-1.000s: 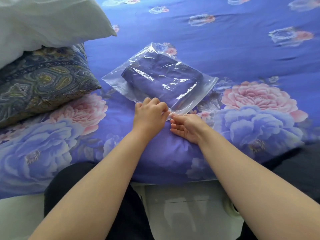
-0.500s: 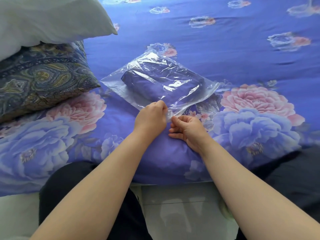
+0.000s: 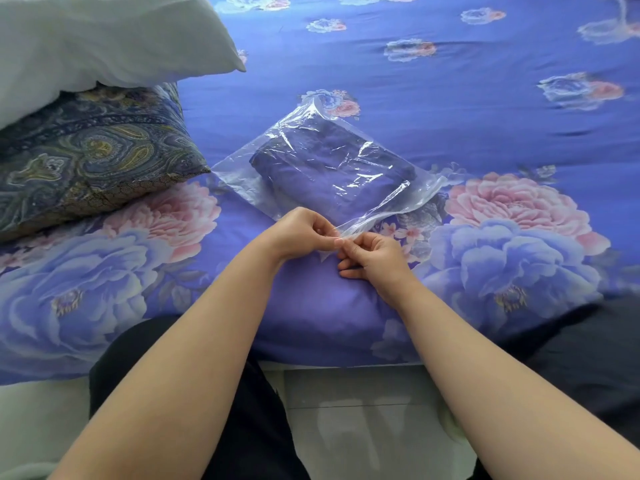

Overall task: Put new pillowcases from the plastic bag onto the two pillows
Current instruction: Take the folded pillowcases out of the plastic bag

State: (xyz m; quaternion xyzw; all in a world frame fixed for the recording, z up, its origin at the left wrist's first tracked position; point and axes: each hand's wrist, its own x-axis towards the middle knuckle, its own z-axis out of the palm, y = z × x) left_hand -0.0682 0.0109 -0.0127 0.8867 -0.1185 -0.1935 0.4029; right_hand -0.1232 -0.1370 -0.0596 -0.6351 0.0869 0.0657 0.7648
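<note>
A clear plastic bag [image 3: 242, 174] lies on the bed in front of me, with folded dark blue pillowcases [image 3: 329, 164] inside. My left hand [image 3: 301, 233] and my right hand [image 3: 374, 258] meet at the bag's near corner, and both pinch the plastic edge there between thumb and fingers. At the left lie two pillows: a white one [image 3: 104, 39] rests on top of a paisley-patterned one [image 3: 90, 157].
The bed is covered by a blue sheet with large pink and blue flowers [image 3: 485, 98]. Its near edge runs across below my wrists, with pale floor tiles [image 3: 363, 427] beneath. My dark-clothed legs [image 3: 145, 358] show at the lower left and right.
Both hands have closed in on the bag's near corner and now pinch its edge together. The corner of the bag is lifted slightly off the sheet.
</note>
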